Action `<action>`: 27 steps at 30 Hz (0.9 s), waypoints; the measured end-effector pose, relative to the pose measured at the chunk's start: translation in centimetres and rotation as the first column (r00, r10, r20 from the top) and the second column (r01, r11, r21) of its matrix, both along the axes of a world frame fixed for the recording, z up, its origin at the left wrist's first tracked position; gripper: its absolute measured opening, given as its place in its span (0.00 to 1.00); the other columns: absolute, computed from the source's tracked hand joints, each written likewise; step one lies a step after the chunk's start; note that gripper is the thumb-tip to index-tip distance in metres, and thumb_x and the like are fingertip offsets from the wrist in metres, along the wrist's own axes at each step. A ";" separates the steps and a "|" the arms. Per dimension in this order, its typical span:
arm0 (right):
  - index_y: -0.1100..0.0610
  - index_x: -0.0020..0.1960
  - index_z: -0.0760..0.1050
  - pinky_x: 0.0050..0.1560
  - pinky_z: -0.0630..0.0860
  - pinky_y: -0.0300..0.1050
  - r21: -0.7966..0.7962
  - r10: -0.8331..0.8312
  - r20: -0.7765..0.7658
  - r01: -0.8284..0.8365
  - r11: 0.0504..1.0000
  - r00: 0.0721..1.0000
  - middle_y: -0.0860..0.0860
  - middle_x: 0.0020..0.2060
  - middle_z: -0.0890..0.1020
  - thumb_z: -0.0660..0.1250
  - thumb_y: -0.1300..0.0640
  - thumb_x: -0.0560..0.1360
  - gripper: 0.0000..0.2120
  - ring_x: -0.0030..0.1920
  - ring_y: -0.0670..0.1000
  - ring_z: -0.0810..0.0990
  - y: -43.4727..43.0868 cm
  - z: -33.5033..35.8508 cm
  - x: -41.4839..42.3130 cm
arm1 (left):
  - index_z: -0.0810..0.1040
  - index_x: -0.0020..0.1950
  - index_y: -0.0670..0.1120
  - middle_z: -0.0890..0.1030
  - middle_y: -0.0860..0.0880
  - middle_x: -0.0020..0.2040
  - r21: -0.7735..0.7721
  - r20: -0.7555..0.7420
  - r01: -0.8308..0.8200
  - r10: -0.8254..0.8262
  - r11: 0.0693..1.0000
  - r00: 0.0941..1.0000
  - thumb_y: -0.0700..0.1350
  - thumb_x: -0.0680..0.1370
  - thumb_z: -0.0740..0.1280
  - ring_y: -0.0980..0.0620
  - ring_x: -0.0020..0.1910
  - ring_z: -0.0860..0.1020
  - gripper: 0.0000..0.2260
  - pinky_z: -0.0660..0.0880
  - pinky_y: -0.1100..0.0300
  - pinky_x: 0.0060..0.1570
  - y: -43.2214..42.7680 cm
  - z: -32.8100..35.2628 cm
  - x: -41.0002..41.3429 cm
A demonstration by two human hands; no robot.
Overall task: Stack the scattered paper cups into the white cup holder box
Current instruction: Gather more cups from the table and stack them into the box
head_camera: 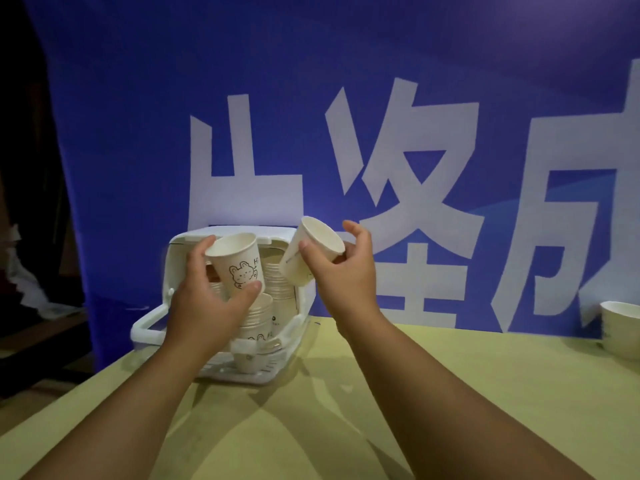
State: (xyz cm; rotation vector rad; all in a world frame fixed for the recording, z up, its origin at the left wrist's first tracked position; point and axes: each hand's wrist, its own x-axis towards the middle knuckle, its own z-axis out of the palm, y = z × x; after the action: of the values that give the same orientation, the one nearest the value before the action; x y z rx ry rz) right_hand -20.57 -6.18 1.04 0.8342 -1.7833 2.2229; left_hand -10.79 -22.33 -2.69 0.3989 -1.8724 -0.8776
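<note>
The white cup holder box (180,258) stands at the table's far left, its front open, with stacks of paper cups (280,282) inside and its lid (149,323) hinged down toward me. My left hand (207,303) holds an upright paper cup with a bunny drawing (239,265) just in front of the box opening. My right hand (343,271) grips a second, plain paper cup (308,251), tilted with its mouth up and to the right, beside the box's right top corner.
The yellow-green table (450,393) runs under both forearms. A stack of white bowls or cups (623,327) sits at the far right edge. A blue banner with large white characters (381,150) hangs right behind the box. Dark space lies off the table's left side.
</note>
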 end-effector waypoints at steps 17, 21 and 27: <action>0.46 0.71 0.69 0.49 0.79 0.37 0.049 0.027 -0.030 -0.025 0.998 0.999 0.45 0.58 0.79 0.77 0.45 0.73 0.30 0.56 0.46 0.79 -3.1 -0.7 -0.8 | 0.69 0.74 0.63 0.78 0.56 0.68 -0.153 0.404 -0.001 0.064 0.988 0.913 0.76 0.61 0.68 0.48 0.67 0.75 0.43 0.76 0.40 0.65 -1.3 -2.1 -0.3; 0.45 0.71 0.71 0.56 0.82 0.47 0.128 0.053 -0.076 -0.043 0.991 0.996 0.42 0.57 0.79 0.77 0.45 0.72 0.30 0.55 0.45 0.79 -4.0 -1.0 -0.3 | 0.69 0.78 0.58 0.79 0.55 0.68 -0.067 0.420 0.036 -0.005 0.997 0.907 0.67 0.65 0.77 0.54 0.63 0.77 0.43 0.77 0.49 0.63 -2.4 -2.5 -0.2; 0.48 0.74 0.69 0.61 0.79 0.45 0.304 0.113 -0.152 -0.063 0.951 0.982 0.43 0.62 0.78 0.77 0.46 0.72 0.33 0.61 0.47 0.77 -4.2 -1.6 0.3 | 0.71 0.72 0.60 0.80 0.63 0.56 -0.001 0.407 0.116 -0.105 0.993 0.908 0.59 0.69 0.80 0.61 0.56 0.79 0.34 0.77 0.57 0.52 -2.7 -2.7 -0.1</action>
State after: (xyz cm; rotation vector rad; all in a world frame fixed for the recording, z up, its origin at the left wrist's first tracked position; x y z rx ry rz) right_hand -20.32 -10.38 -0.52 1.1440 -2.0637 1.8898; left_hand -10.94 -25.01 -5.37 0.4922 -2.3065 -0.8940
